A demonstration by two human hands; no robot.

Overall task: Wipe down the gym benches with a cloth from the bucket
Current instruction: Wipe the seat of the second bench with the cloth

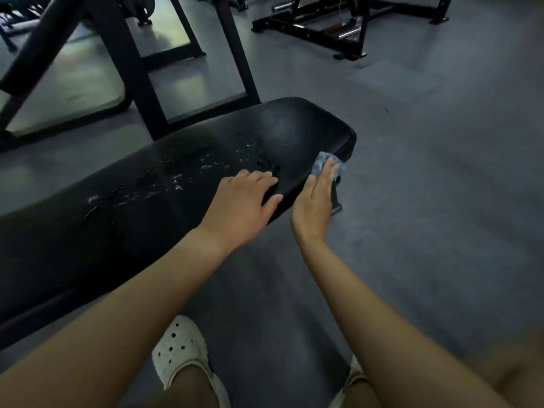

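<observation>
White clog (179,353) on grey floor (426,201), second clog (354,376) right of it, black rack (132,69) beyond it, machine base (309,33) far beyond, rightward

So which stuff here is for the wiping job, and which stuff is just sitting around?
For the job:
blue cloth
black bench
right hand, pressing the cloth on the bench's side
left hand, resting on the bench top

Just around:
black machine frames
white shoe
grey floor
</observation>
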